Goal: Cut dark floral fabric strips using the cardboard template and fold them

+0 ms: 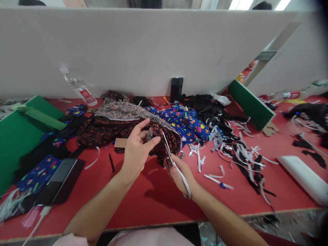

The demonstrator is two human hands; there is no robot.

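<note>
Left fingers at floral fabric, pinch unclear; right fingers gripping scissors alongside.

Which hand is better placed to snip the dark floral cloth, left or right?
Likely the right hand: it holds the scissors, blades directed at the dark floral cloth. The left hand, also there, has no scissors.

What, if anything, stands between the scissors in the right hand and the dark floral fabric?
Nothing visible does: the right hand points the scissors at the dark floral fabric. The left hand is beside the blades, not across them. Whether the blades touch the cloth is unclear.
</note>
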